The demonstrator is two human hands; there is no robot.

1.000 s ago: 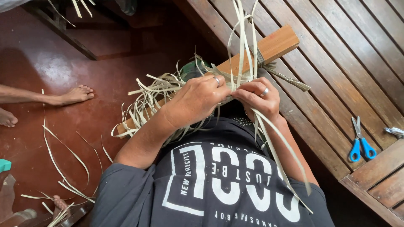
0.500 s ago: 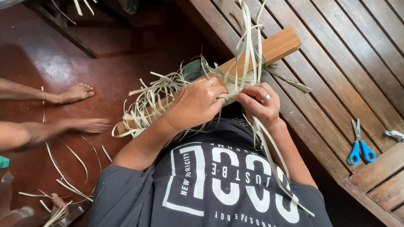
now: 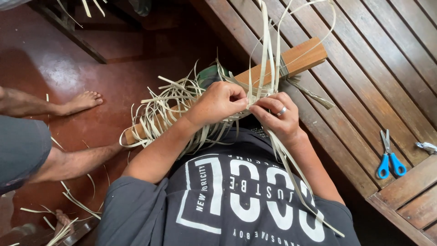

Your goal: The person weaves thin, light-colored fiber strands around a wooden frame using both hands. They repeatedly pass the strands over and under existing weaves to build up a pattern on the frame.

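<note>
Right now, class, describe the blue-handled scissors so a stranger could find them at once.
Start at the slatted brown wooden bench on the right of the view. Near its lower right edge lie the small blue-handled scissors, blades shut and pointing away. A crumpled silvery scrap lies beside them, but only the scissors have bright blue loops.

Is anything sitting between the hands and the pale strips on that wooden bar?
Nothing visible does. The left hand and right hand already pinch the pale strips directly over the wooden bar. The blue scissors lie apart on the slatted bench.
</note>
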